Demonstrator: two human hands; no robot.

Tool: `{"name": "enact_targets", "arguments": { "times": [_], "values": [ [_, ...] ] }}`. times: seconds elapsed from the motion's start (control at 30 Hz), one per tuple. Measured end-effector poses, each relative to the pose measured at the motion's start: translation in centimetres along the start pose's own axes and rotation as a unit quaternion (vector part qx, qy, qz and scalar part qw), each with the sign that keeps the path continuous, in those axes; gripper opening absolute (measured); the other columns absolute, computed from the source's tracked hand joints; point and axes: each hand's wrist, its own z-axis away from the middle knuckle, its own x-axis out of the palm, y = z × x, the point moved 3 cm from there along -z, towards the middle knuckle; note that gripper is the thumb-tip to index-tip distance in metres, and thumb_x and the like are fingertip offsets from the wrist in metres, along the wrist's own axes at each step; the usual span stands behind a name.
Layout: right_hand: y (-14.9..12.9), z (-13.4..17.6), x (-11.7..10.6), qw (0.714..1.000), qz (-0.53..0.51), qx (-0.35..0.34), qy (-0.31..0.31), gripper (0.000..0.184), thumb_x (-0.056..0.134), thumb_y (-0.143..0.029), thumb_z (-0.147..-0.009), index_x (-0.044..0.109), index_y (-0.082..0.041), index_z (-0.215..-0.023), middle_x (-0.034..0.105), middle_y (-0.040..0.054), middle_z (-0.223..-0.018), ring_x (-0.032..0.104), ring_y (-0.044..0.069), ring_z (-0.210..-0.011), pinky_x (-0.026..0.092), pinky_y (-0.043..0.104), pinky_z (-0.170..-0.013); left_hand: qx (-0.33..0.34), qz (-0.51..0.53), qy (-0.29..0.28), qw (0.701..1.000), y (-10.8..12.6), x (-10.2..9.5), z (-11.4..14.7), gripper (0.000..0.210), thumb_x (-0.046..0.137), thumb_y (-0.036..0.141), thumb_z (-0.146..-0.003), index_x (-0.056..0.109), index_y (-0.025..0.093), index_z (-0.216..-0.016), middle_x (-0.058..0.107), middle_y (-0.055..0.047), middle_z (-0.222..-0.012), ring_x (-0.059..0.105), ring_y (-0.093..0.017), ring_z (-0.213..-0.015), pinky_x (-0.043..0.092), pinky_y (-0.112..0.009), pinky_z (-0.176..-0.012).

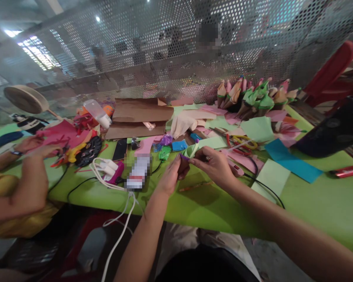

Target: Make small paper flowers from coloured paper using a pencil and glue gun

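My left hand (170, 176) is closed around a small brown paper piece (182, 166), partly hidden by the fingers. A purple bit (184, 158) sits at its top edge. My right hand (213, 162) pinches at that purple bit from the right, fingertips close to those of my left hand. A curled light green paper (191, 150) shows just behind both hands. Under them, a thin pencil-like stick (195, 186) lies on the green table (223, 211). Small purple (166, 140), green (164, 152) and blue (179, 145) wrapped lumps lie beyond my left hand.
Another person's hands (48, 149) work with red material at the left. A phone (139, 172), white cables (120, 235) and a pink power strip (116, 174) lie near the front edge. Paper cones (253, 98) stand at the back right. A dark bottle (332, 125) and scissors (244, 141) lie right.
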Motion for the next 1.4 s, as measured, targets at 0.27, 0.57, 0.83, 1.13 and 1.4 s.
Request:
{"name": "enact_targets", "arguments": {
  "times": [0.27,0.57,0.83,1.13,1.4],
  "values": [
    [-0.20,0.06,0.06,1.000,-0.008,0.000,-0.005,0.050,0.070,-0.066,-0.089,0.054,-0.024,-0.069,0.060,0.0009,-0.066,0.052,0.017,-0.063,0.040,0.031,-0.060,-0.025,0.003,-0.033,0.999,0.03,0.49,0.08,0.063,0.077,0.075,-0.075,0.049,0.020,-0.069,0.038,0.008,-0.054,0.028,-0.005,-0.046,0.015,-0.020,-0.043],
    [-0.27,0.10,-0.02,1.000,-0.018,-0.008,-0.004,0.047,0.063,-0.063,-0.095,0.058,-0.023,-0.073,0.061,0.0003,-0.069,0.054,0.017,-0.065,0.040,0.030,-0.062,-0.060,0.043,0.002,0.997,-0.11,0.34,-0.17,0.061,0.077,0.072,-0.078,0.045,0.021,-0.072,0.036,0.010,-0.053,0.026,-0.004,-0.043,0.013,-0.017,-0.041],
    [-0.21,0.05,0.16,1.000,-0.011,-0.017,-0.007,0.043,0.071,-0.059,-0.090,0.057,-0.024,-0.070,0.062,0.0011,-0.067,0.054,0.018,-0.064,0.041,0.032,-0.061,-0.032,0.037,0.004,0.999,-0.06,0.28,-0.11,0.063,0.085,0.070,-0.070,0.045,0.021,-0.073,0.041,0.009,-0.058,0.032,-0.004,-0.046,0.016,-0.017,-0.041],
    [-0.17,0.11,0.22,1.000,-0.011,-0.019,0.000,0.041,0.068,-0.057,-0.093,0.056,-0.024,-0.071,0.063,0.0018,-0.069,0.056,0.018,-0.065,0.043,0.032,-0.062,-0.032,0.012,0.007,0.999,-0.03,0.59,0.35,0.070,0.088,0.075,-0.057,0.051,0.020,-0.074,0.051,0.007,-0.060,0.039,-0.005,-0.050,0.021,-0.017,-0.043],
    [-0.42,0.12,0.08,0.999,-0.028,-0.012,0.012,0.042,0.067,-0.059,-0.093,0.057,-0.024,-0.072,0.063,0.0012,-0.069,0.055,0.018,-0.065,0.042,0.031,-0.062,-0.046,0.034,0.011,0.998,-0.20,0.29,0.19,0.060,0.086,0.068,-0.070,0.053,0.019,-0.074,0.049,0.007,-0.057,0.037,-0.005,-0.048,0.019,-0.017,-0.042]
  ]
}}
